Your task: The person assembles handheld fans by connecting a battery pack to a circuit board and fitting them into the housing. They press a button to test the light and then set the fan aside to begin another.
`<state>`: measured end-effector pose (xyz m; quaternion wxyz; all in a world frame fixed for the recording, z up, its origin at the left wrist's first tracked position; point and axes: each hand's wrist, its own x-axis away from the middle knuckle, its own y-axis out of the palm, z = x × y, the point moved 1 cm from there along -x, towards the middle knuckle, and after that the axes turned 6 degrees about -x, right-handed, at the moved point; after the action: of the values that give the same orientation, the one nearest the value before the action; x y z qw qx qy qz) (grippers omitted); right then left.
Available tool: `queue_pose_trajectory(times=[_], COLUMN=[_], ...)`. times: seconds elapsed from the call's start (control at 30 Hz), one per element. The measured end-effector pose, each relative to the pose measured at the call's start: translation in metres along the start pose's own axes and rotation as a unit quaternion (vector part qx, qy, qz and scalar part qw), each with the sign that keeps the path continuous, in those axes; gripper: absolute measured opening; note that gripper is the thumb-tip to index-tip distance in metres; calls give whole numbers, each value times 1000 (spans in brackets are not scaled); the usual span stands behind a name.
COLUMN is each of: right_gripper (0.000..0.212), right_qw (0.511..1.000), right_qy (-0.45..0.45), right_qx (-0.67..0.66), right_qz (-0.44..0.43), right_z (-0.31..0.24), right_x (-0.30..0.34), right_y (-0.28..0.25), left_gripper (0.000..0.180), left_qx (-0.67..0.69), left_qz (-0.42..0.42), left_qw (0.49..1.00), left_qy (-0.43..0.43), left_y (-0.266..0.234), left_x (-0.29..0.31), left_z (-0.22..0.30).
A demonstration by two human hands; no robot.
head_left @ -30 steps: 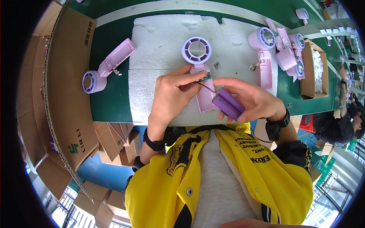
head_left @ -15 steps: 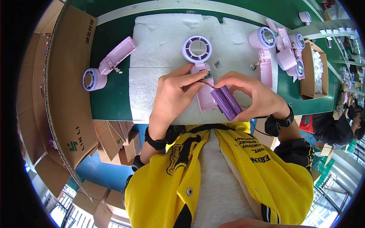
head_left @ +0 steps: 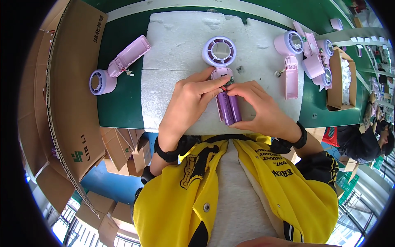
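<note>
A pink and lavender handheld fan (head_left: 219, 51) lies on a white foam sheet in front of me, its handle opened up. My left hand (head_left: 185, 103) is closed around the upper handle, the index finger on a small green circuit board (head_left: 231, 80) and the thumb close to the wires. Between the thumb and fingers of my right hand (head_left: 265, 108) is a purple battery pack (head_left: 229, 110) of two cells side by side. The pack is lined up over the open handle and covers most of it. Whether it touches the bottom of the handle I cannot tell.
Another opened fan (head_left: 103, 82) lies at the left beside a tall cardboard box (head_left: 78, 82). On the right are an open fan (head_left: 291, 76), several more fan parts (head_left: 313, 66) and a carton of white pieces (head_left: 341, 82). A person (head_left: 362, 140) sits at the far right.
My right hand has moved left and turned the battery pack from a slant to nearly in line with the handle, over it. My left hand stays at the circuit board and wires.
</note>
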<state>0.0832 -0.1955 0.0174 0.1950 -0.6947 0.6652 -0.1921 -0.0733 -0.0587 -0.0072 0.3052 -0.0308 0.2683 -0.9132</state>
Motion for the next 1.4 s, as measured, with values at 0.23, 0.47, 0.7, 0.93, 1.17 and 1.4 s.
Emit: queue_pose_trajectory(times=[0.23, 0.47, 0.7, 0.93, 1.17, 1.4], right_gripper=[61, 57, 50, 46, 43, 43], right_qw=[996, 993, 992, 992, 996, 993], right_qy=[-32, -64, -75, -70, 2, 105], right_qx=[75, 93, 91, 88, 29, 29], right_qz=[22, 37, 52, 54, 78, 37], right_z=[-10, -4, -1, 2, 0, -5], right_x=[4, 8, 9, 8, 6, -5], right_y=[5, 8, 8, 10, 15, 10], left_gripper=[34, 34, 30, 33, 44, 58], left_qx=[0, -10, 9, 13, 26, 43], left_qz=[-18, -15, 24, 7, -45, -66], left_qw=[1000, 1000, 998, 999, 999, 997], left_qy=[-3, 17, 54, 32, 2, -17], left_y=[-4, -3, 1, 0, -7, -5], left_x=[0, -1, -2, -2, -3, -4], left_z=[4, 4, -1, -2, 1, -6])
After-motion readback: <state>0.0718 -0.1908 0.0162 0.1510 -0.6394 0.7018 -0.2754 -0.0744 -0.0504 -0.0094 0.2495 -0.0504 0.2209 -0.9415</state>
